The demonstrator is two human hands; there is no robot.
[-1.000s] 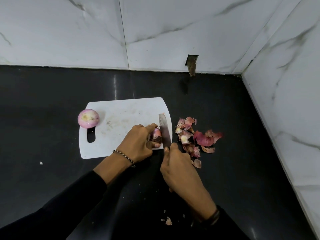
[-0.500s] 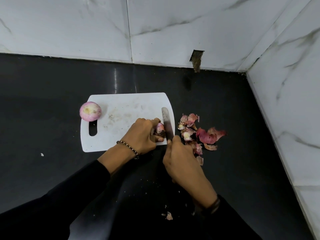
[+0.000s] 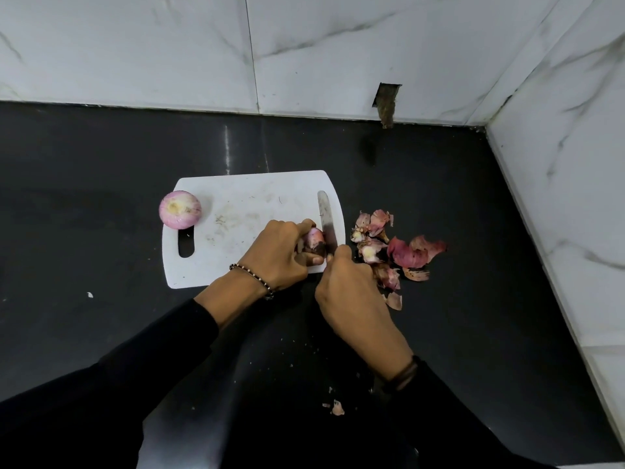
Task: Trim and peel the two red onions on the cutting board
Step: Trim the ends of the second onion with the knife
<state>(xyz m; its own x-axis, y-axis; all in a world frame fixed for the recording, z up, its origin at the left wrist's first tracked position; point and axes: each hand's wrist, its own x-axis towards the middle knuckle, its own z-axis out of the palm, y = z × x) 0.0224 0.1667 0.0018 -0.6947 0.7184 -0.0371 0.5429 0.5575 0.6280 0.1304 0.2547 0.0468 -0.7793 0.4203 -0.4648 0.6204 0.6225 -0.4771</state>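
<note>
Curled fingers of the left hand (image 3: 280,252) cover most of one red onion (image 3: 314,236) at the cutting board (image 3: 253,198)'s right edge, the right hand (image 3: 351,296)'s fingers wrap and hide the handle of the knife (image 3: 327,221), whose blade lies against it, while a peeled onion (image 3: 180,209) sits at the board's left edge and skins (image 3: 399,252) litter the counter (image 3: 101,164) just right.

A glossy black countertop (image 3: 101,198) is bounded by white, grey-veined wall tiles (image 3: 135,45) beyond the left hand (image 3: 280,257) and by a second tiled wall (image 3: 575,164) well right of the right hand (image 3: 353,299). A dark gap (image 3: 387,99) is seen low in the far tiling.
</note>
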